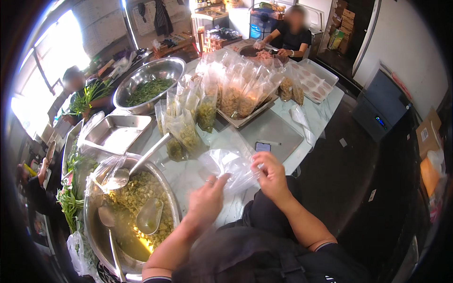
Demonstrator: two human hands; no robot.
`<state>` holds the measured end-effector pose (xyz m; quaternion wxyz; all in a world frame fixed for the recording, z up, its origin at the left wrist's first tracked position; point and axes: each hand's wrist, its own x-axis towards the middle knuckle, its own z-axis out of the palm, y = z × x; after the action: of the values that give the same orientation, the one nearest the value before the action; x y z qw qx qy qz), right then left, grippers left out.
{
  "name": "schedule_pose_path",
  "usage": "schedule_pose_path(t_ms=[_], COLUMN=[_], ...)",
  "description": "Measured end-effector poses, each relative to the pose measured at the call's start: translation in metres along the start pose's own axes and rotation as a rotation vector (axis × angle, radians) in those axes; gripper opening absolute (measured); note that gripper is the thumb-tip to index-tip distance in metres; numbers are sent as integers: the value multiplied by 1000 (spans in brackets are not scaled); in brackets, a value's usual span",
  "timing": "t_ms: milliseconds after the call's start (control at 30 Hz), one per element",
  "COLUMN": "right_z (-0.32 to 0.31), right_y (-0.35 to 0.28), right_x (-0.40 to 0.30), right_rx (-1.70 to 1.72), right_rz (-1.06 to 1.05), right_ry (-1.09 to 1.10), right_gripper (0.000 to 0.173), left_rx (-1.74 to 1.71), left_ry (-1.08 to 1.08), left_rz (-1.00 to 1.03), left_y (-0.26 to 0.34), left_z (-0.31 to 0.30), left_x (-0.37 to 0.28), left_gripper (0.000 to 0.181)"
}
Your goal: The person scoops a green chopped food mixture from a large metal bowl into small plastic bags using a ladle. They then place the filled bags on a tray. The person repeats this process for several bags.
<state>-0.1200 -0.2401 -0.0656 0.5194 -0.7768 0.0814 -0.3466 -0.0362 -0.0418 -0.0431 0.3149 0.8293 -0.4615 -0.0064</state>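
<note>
Both of my hands are at a clear plastic bag (231,169) over the near edge of the marble-patterned table (184,177). My right hand (270,175) pinches the bag's right side. My left hand (208,194), slightly blurred and with a ring on one finger, has its fingertips at the bag's lower left edge. I see no food in this bag. To the left, a large metal basin (173,198) holds chopped greenish-yellow food in liquid. A clear scoop (150,215), a metal spoon (107,215) and a long-handled ladle (150,154) rest in it.
Filled plastic bags (185,136) stand beyond my hands; more bags (240,99) fill a metal tray (244,122). A phone (262,146) and pen lie on a grey sheet (286,131). An empty steel pan (116,132) and a bowl of leaves (166,69) are left. Co-workers (295,35) work around the table.
</note>
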Motion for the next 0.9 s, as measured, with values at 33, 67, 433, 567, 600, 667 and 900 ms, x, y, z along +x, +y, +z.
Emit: schedule_pose_path(t_ms=[33,67,433,567,600,667,900], right_z=[0,4,-20,3,8,12,27], right_y=[1,0,41,2,-9,-31,-21], right_x=[3,1,-12,-13,-15,-32,-58], right_rx=[97,114,-50,-394,-495,-529,-275], right_rz=[69,81,87,-131,-299,-536,-240], right_ry=[35,97,146,234,253,127,-247], right_gripper=[20,23,38,33,33,32,31], left_rx=[2,5,-296,-167,-155,-126,-399], left_ry=[-50,-99,206,190,212,241,96], left_rz=[7,12,59,4,-27,-98,-10], left_y=[11,19,-3,-3,-5,-12,10], left_z=[0,3,29,16,17,21,17], left_x=[4,9,29,31,32,32,25], left_gripper=[38,40,60,57,57,57,54])
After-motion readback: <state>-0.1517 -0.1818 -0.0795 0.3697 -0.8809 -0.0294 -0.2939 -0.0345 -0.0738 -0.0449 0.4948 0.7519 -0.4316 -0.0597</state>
